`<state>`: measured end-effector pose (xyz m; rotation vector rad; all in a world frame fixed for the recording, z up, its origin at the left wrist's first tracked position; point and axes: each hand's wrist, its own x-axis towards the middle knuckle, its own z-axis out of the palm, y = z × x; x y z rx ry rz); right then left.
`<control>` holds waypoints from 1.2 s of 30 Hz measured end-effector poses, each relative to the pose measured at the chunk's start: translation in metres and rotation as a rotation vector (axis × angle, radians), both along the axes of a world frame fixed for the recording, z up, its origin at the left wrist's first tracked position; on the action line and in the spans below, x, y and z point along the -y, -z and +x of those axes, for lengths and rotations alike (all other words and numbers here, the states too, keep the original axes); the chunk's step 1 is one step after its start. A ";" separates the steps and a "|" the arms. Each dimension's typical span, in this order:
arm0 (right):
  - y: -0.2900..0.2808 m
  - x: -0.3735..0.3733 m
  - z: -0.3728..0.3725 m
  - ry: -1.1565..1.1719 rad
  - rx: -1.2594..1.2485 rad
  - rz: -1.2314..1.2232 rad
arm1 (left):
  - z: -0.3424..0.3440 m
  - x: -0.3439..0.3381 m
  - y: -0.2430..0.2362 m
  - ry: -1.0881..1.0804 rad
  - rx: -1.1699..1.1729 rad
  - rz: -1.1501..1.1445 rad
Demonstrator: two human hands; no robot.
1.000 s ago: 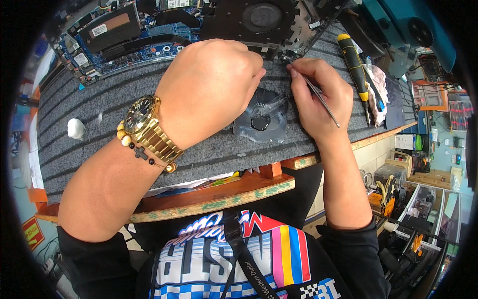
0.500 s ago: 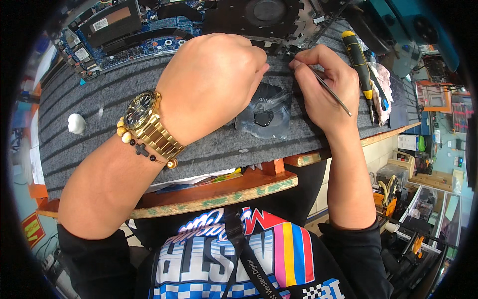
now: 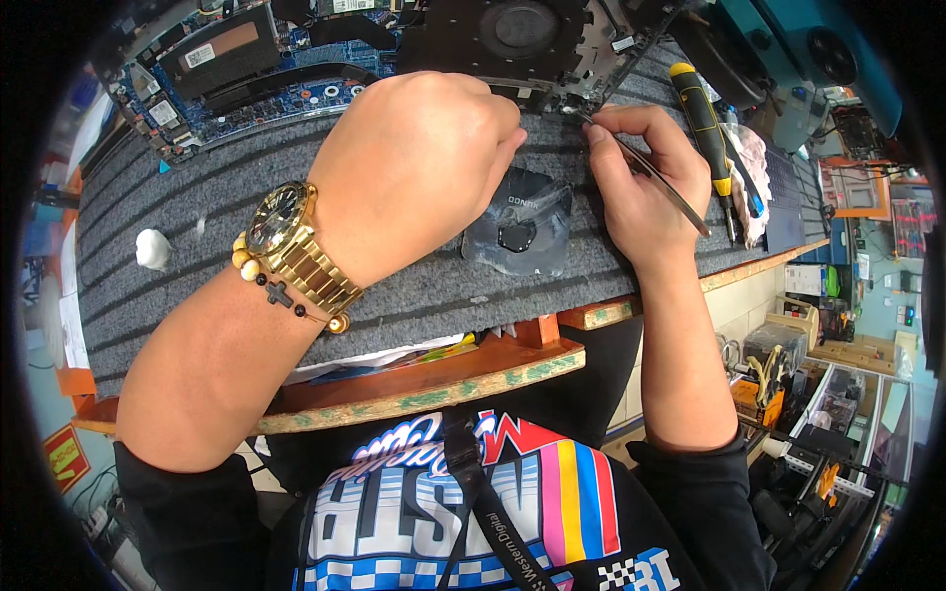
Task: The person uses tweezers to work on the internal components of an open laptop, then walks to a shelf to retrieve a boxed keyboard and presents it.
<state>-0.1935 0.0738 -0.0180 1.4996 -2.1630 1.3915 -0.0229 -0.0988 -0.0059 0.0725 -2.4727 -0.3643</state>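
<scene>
At the top lies an opened laptop (image 3: pixel 296 94), its blue circuit board and black fan housing exposed. My right hand (image 3: pixel 650 182) pinches slim metal tweezers (image 3: pixel 670 192), their tips at small parts by the laptop's near right corner. My left hand (image 3: pixel 424 163), with a gold watch (image 3: pixel 281 217) on its wrist, is closed against the laptop's near edge. Its fingertips are turned away, so what they hold, if anything, is hidden. Between the hands, on the grey striped mat (image 3: pixel 394 295), lies a clear plastic film (image 3: pixel 517 222) with a dark blob on it.
To the right lie a yellow-and-black screwdriver (image 3: pixel 702 128) and a crumpled pinkish cloth (image 3: pixel 751 182). A white cotton ball (image 3: pixel 153 249) sits at the left. An open wooden drawer (image 3: pixel 434 394) is below the table edge. A teal machine (image 3: pixel 847 59) stands at the far right.
The tweezers have tilted a little in my right hand, and their tips now show beside the laptop's corner. My left hand has barely moved. The view has shifted slightly.
</scene>
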 end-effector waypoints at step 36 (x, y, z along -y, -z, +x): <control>0.005 -0.002 -0.006 -0.045 0.160 -0.005 | -0.001 0.000 0.001 0.015 -0.022 -0.023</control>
